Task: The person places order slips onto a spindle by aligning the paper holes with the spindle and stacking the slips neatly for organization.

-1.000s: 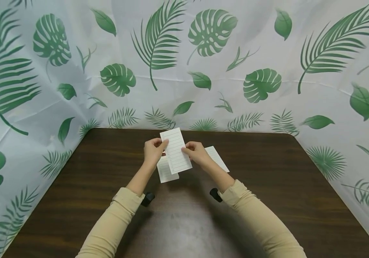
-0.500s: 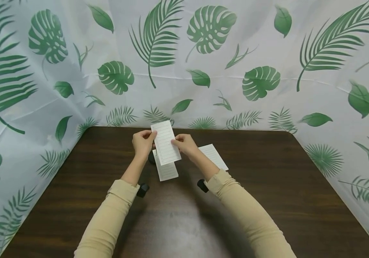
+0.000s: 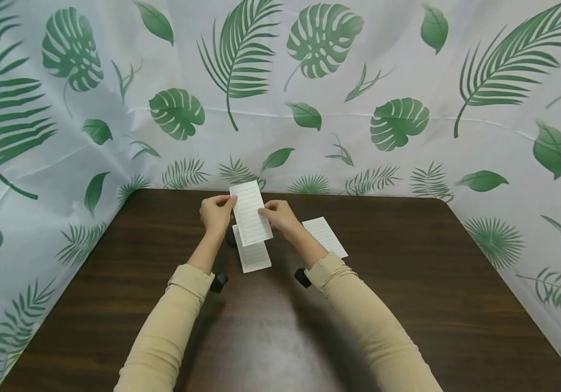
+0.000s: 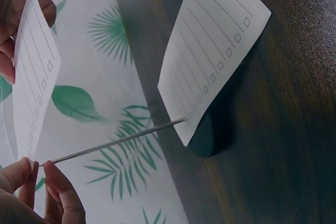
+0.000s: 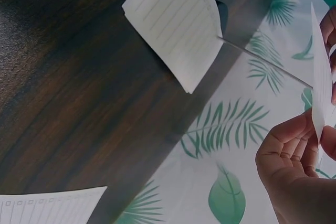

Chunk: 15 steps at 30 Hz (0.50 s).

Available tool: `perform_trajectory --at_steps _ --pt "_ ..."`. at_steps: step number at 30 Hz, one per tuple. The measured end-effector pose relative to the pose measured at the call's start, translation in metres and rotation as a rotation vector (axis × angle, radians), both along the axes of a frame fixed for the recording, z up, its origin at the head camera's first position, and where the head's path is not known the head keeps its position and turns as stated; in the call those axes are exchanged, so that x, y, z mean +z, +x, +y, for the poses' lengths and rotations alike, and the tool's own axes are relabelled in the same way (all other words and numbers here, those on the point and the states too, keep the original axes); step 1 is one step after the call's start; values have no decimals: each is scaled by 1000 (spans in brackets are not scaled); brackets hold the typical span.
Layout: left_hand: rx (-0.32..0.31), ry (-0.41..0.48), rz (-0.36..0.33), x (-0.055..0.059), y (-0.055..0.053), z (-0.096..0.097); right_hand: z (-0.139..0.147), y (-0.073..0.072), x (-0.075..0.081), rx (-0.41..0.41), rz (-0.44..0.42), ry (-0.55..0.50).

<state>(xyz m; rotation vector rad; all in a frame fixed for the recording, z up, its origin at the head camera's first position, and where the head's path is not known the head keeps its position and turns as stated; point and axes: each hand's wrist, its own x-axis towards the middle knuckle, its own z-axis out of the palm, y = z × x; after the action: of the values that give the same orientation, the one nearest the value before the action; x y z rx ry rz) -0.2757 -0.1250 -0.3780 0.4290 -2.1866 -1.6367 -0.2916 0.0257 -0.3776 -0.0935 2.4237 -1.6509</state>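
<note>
Both hands hold one lined white paper slip [image 3: 251,212] with small checkboxes along one edge. My left hand [image 3: 215,215] pinches its left edge between thumb and fingers; the right hand [image 3: 280,218] pinches the right edge. Below it, another lined slip [image 4: 212,51] sits over a dark round base [image 4: 212,137], pierced near one edge by a thin metal spike [image 4: 113,144]. In the left wrist view the spike's upper end is right at the left fingertips and the held slip. From the right wrist, the spike [image 5: 265,60] meets the held slip's edge.
A third lined slip [image 3: 325,237] lies on the dark wooden table [image 3: 407,283], to the right beside the right forearm. Behind the table hangs a white curtain [image 3: 339,130] with green leaf prints. Black wrist cameras [image 3: 219,282] sit under both forearms.
Both hands have carried the held slip left and slightly up, over the slip on the spike, with the dark base coming into view. In the last half second it has barely shifted, slightly lower.
</note>
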Motion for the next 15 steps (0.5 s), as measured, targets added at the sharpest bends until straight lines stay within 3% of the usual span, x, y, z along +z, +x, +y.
perform_trajectory --at_steps 5,10,15 --pt "6 -31 2 1 -2 -1 -2 -1 2 -3 0 -3" --pt "49 -64 18 1 -3 -1 -5 -2 2 3 5 10" --pt "56 -80 -4 0 -5 -1 -6 -9 -4 -10 -10 11"
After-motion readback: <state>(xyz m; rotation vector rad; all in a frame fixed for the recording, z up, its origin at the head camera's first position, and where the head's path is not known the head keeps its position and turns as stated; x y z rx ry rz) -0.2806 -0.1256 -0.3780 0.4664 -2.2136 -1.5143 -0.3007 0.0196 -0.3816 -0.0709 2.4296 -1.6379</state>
